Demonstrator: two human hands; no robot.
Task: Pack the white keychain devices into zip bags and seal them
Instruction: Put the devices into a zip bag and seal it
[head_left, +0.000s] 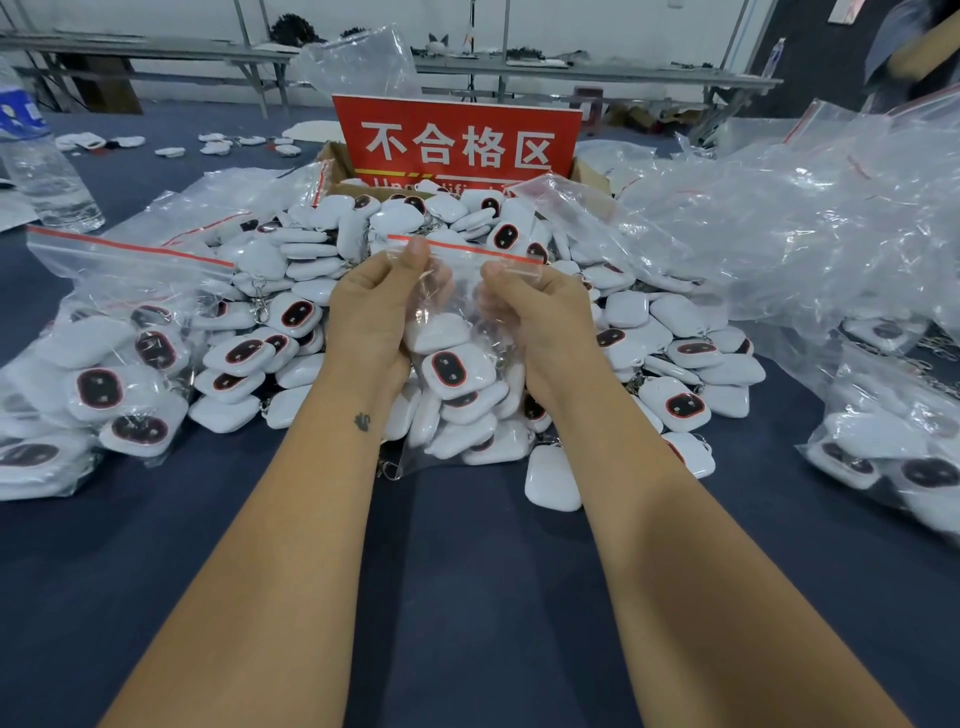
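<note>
Head view: we look down at our two bare forearms reaching over a dark blue table (467, 597).
Table: it carries everything below, and we see it bare nearest us.
Empty bags (810, 208): a big crumpled heap of clear plastic lies at the far right.
Devices (311, 312): we see a wide pile of white keychain devices across the middle, many showing a black oval with a red rim.
Sign (457, 137): red with white characters, it stands upright in a cardboard box behind the pile.
Filled bags (98, 364): one lies at our left, another at the right edge.
Bottle (36, 161): clear, with a blue label, it stands far left.
Bag (457, 364): we hold it upright over the pile, part-filled with devices, red zip strip on top.
Left hand (371, 312): our thumb and fingers pinch the bag just below the strip's left end.
Right hand (540, 317): our fingers grip the bag's right side, thumb at the strip.
</note>
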